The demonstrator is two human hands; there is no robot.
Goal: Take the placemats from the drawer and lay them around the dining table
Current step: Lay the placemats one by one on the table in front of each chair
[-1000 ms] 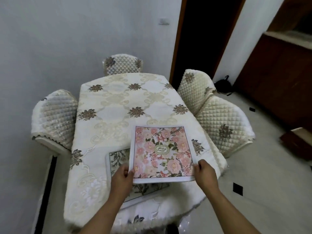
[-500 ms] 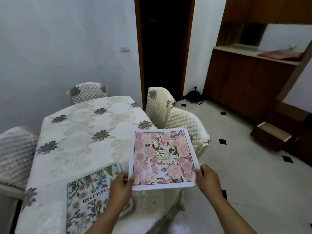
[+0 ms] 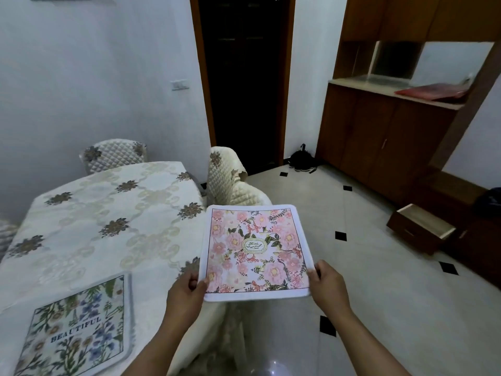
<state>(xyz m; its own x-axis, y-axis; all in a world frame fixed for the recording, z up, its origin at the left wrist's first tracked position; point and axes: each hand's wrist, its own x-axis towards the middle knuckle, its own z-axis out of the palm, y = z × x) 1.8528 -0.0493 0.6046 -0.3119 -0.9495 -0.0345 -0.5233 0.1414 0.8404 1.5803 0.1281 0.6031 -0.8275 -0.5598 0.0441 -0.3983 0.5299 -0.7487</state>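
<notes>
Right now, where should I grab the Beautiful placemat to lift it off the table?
Probably pinch the BEAUTIFUL placemat at its near right corner, coming from your side. It lies flat on the tablecloth, so only its thin rim gives purchase. The left hand and right hand hold the pink placemat; free one first.

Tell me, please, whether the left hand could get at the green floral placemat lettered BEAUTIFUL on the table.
Probably yes: the left hand is close beside the green floral placemat, nothing between them. It pinches the pink floral placemat, though, and would have to release that first.
</notes>
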